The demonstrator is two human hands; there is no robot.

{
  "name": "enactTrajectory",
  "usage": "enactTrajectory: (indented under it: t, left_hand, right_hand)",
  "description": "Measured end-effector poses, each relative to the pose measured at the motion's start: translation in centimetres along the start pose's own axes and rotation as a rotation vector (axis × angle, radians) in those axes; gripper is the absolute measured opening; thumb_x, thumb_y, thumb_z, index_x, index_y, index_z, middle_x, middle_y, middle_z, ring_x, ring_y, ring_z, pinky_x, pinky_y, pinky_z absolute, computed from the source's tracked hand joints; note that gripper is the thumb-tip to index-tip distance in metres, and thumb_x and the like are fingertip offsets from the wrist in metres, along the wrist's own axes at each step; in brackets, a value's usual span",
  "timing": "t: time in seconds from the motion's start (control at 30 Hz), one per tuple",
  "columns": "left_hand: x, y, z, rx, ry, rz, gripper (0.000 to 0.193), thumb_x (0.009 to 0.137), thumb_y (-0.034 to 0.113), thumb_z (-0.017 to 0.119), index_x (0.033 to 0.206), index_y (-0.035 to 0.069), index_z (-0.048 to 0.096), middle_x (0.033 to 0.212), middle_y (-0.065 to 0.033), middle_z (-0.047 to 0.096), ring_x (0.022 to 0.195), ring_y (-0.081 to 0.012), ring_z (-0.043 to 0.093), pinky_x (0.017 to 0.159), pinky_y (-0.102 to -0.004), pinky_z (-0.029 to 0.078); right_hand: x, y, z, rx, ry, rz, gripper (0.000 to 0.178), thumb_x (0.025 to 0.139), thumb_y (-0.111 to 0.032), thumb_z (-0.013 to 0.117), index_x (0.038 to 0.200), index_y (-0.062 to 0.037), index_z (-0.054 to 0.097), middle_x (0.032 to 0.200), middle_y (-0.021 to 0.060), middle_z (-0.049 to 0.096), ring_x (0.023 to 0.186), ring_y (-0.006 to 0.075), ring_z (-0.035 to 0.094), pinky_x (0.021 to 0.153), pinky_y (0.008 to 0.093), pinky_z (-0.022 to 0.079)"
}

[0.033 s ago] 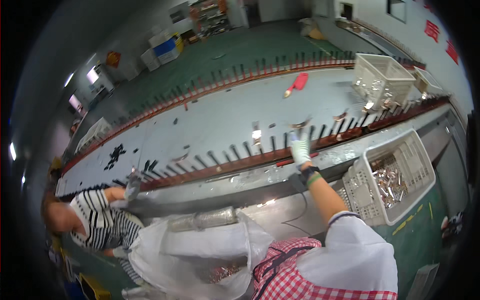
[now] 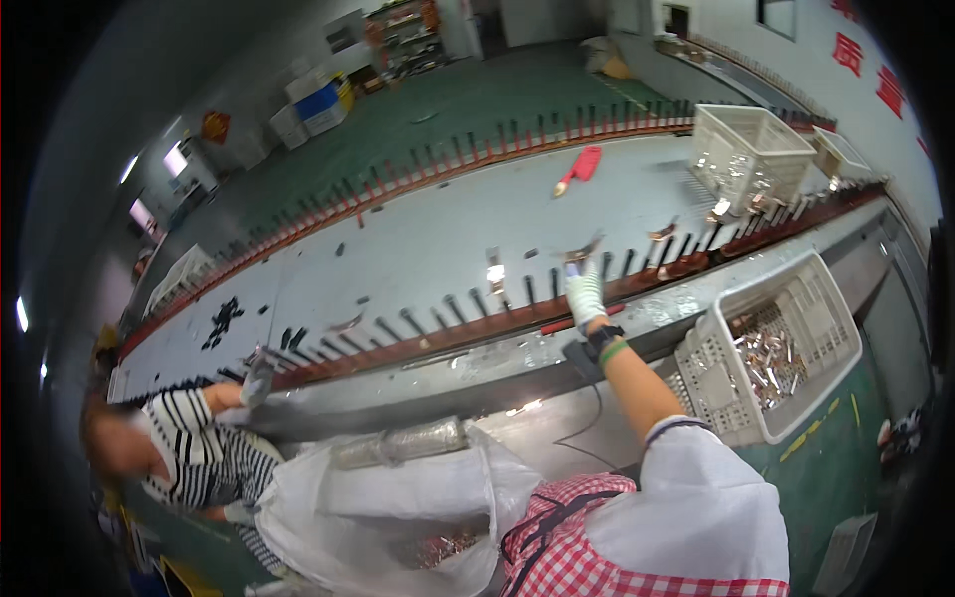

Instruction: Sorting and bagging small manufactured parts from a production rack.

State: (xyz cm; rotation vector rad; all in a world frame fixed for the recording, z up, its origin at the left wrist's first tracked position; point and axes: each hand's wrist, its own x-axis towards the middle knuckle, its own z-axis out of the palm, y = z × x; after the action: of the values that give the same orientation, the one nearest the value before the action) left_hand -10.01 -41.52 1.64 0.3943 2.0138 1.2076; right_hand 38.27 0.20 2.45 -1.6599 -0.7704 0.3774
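My right hand (image 2: 586, 292), in a pale glove with a dark band and a green band at the wrist, reaches over the near rail (image 2: 477, 328) of upright black-tipped pegs. Its fingertips close at a curved copper-coloured strip (image 2: 584, 251), partly blurred, just behind the pegs. A similar strip (image 2: 662, 232) sits farther right, and a shiny upright piece (image 2: 495, 274) stands to the left. Below the hand a red bar (image 2: 559, 325) lies along the rail. My left hand is out of view.
White crates stand on the table (image 2: 751, 149) and at my right (image 2: 786, 343), the latter holding metal pieces. A red-handled brush (image 2: 577, 171) and black bits (image 2: 224, 323) lie on the table. A striped-shirted co-worker (image 2: 189, 438) works left, beside a white sack (image 2: 398, 497).
The view has shifted slightly. My right fingertips are a little closer to the curved strip, which looks more tilted.
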Motion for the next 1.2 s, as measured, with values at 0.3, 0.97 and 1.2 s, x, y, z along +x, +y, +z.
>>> enactTrajectory:
  t: [0.3, 0.97, 1.2]
  left_hand:
    - [1.3, -0.3, -0.2, -0.019, 0.042, 0.122, 0.039, 0.080, 0.021, 0.054, 0.109, -0.003, 0.043, 0.086, -0.0087, 0.051, 0.070, -0.0175, 0.049, 0.058, -0.0289, 0.043]
    - [6.9, -9.2, -2.5, -0.074, 0.236, 0.277, 0.041, 0.074, 0.014, 0.057, 0.109, -0.003, 0.043, 0.097, -0.0122, 0.052, 0.083, -0.0226, 0.048, 0.071, -0.0310, 0.042]
    - [8.2, -10.1, -2.5, -0.151, 0.239, 0.352, 0.054, 0.067, 0.009, 0.057, 0.117, -0.001, 0.039, 0.104, -0.0159, 0.052, 0.090, -0.0244, 0.050, 0.077, -0.0297, 0.043]
  right_hand:
    - [1.6, -1.5, -7.4, 0.121, 0.524, -0.519, 0.037, 0.084, -0.018, 0.050, 0.113, 0.0040, 0.043, 0.121, 0.0112, 0.043, 0.105, 0.0187, 0.043, 0.092, 0.0289, 0.033]
    - [8.9, 7.9, -8.3, 0.027, 0.332, -0.003, 0.046, 0.084, -0.032, 0.051, 0.115, 0.0022, 0.046, 0.108, 0.0160, 0.055, 0.093, 0.0257, 0.052, 0.083, 0.0314, 0.038]
    - [2.8, -2.8, -4.1, 0.349, 0.225, -0.225, 0.037, 0.083, -0.027, 0.055, 0.106, 0.0017, 0.050, 0.096, 0.0105, 0.055, 0.086, 0.0201, 0.050, 0.083, 0.0314, 0.038]
